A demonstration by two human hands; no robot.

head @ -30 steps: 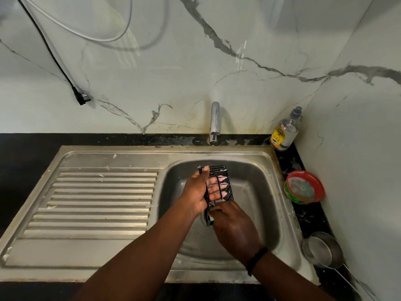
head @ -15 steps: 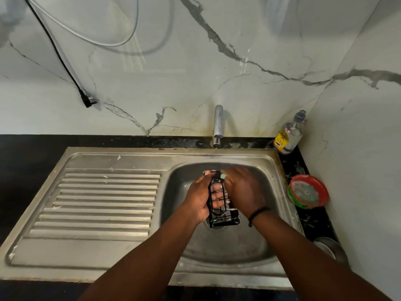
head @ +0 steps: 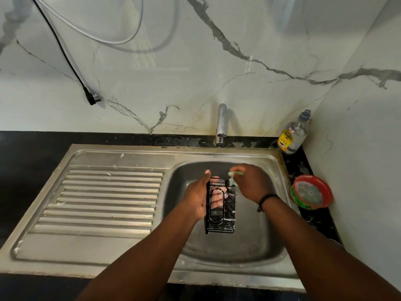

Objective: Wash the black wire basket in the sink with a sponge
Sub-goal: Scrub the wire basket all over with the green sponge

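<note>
Right now I see the basket [head: 220,208], black wire with suds on its bars, over the sink [head: 249,246] bowl, long axis running away from me. My left hand [head: 198,197] grips its left side, fingers showing through the wires. My right hand [head: 251,183] pinches a green sponge [head: 233,178] at its far right corner.

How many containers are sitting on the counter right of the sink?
2: a clear bottle with a yellow label in the back corner by the wall, and a red-rimmed round tub nearer, beside the sink basin. Anything closer is hidden behind the right forearm.
</note>
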